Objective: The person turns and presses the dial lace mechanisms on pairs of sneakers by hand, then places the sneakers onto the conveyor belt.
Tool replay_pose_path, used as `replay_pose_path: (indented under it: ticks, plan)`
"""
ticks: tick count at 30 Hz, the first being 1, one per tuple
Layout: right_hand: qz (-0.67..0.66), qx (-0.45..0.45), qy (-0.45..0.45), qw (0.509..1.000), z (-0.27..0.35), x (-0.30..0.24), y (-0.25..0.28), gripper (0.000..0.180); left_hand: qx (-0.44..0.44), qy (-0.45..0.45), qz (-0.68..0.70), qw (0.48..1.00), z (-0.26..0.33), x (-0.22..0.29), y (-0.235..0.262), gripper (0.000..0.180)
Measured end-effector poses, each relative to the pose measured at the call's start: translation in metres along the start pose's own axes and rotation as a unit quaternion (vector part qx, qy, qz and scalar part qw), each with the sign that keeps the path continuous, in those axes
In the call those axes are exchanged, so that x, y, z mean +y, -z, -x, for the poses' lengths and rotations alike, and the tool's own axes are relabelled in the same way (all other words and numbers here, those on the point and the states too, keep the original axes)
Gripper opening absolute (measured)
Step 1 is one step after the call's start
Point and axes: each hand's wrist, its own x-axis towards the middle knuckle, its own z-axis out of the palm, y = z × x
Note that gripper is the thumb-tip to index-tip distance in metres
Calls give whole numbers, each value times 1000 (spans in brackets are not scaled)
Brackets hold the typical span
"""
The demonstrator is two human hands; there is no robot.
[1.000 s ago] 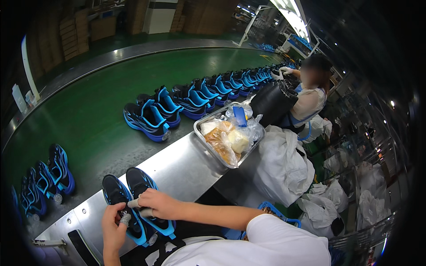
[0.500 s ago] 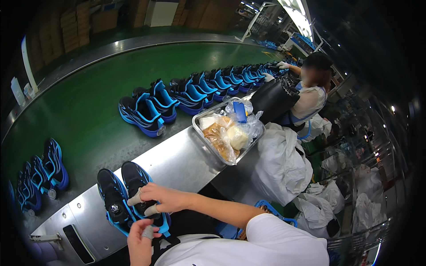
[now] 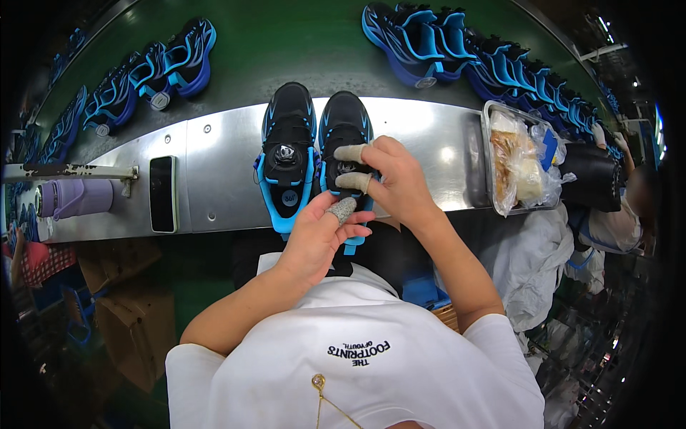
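Observation:
A pair of black sneakers with bright blue trim stands on the metal table edge in front of me, toes pointing away. The left sneaker is untouched, its round lacing dial showing on the tongue. At the right sneaker, my right hand has thumb and index finger, both in beige finger cots, closed about the dial area, which they partly cover. Near that shoe's heel opening, my left hand pinches the collar, a grey cot on one finger; the exact contact is partly hidden.
A metal tray of bagged food sits right; a phone and purple bottle lie left beside a metal bar. More sneakers line the green belt beyond. A co-worker is at far right, white sacks below.
The view has swung right and down, so the shoe pair is now centred and the tray is at the right. Both hands stay at the right sneaker.

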Motion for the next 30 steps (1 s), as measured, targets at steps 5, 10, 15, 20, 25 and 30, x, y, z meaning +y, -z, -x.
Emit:
replay_pose_path:
  ticks: [5,10,15,20,25,30]
  plan:
    - [-206,-53,-58,975,-1,-13,8,42,-7,40,-26,999,-1,4,1,28]
    - [43,57,12,997,3,-4,-11,58,-14,50,-8,999,-9,3,8,30]
    - [-136,-27,-1,990,-1,-8,4,43,-9,55,-15,998,-9,-1,5,28]
    - [34,11,3,999,1,-6,-3,60,0,54,-17,998,-10,3,-1,26]
    - [-121,-17,56,991,-7,2,4,49,6,54,-28,998,-11,1,0,27]
    - [43,42,15,998,1,0,-8,43,8,58,-37,998,-13,2,-3,28]
